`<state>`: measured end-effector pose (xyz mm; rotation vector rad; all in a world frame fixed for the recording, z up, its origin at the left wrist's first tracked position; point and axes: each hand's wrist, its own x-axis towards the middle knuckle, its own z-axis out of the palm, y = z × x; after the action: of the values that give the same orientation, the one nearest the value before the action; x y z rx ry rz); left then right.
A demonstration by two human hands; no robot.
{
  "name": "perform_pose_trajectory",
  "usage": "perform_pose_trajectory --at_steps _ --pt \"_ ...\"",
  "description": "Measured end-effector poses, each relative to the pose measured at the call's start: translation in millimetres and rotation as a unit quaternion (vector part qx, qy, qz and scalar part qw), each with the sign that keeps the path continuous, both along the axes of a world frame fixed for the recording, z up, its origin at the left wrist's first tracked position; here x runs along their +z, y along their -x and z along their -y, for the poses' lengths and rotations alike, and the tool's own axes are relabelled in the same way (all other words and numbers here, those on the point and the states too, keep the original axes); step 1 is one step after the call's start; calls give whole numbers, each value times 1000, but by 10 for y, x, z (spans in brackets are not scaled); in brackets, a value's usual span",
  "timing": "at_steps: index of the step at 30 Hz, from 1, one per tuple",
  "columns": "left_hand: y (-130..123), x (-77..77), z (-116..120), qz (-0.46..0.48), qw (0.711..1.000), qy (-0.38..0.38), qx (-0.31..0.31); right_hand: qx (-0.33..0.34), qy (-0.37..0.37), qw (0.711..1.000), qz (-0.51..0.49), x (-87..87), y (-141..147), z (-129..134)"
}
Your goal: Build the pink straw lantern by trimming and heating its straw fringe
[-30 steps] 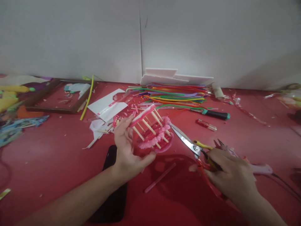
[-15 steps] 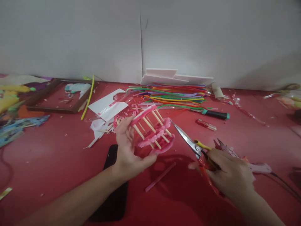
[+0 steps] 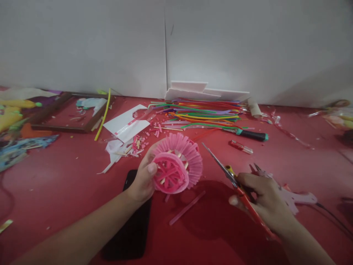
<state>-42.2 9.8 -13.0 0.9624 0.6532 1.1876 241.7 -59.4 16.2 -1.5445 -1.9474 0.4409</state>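
Observation:
My left hand [image 3: 145,176] is closed on the edge of a pink round craft frame [image 3: 180,176], thumb at its rim. The frame has a spoked ring facing me, a fringed pink band behind it and pale wooden sticks between. In my right hand [image 3: 267,202] is a pair of scissors [image 3: 234,182] with one red and one yellow handle, blades pointing up and left, apart from the frame. A pink stick [image 3: 187,208] lies on the red table below the frame. Under my left forearm is a black phone [image 3: 132,235].
Colourful pipe cleaners [image 3: 204,114] lie at the back before white boards [image 3: 190,90]. A cutter knife [image 3: 252,135], a red lighter [image 3: 240,147] and a pink glue gun [image 3: 298,197] are on the right. Pink scraps [image 3: 140,143], white paper [image 3: 127,125] and a brown frame [image 3: 60,129] lie left.
My left hand has turned the pink frame so its spoked ring and fringe now face me. The scissors have tilted in my right hand and look narrower.

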Motion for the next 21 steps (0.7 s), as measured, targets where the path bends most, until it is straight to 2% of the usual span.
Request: perform_pose_trajectory --at_steps 3,9,15,21 --pt "-28 39 -22 1 1000 -10 19 13 32 999 -18 -39 -37 12" --pt "-73 58 -30 -12 999 -32 29 16 47 998 -26 -133 -116 41" --pt "-73 69 -23 9 999 -36 38 11 60 997 -36 -114 -83 22" --pt "-104 150 -20 12 998 -21 60 5 62 998 -32 -143 -93 25"
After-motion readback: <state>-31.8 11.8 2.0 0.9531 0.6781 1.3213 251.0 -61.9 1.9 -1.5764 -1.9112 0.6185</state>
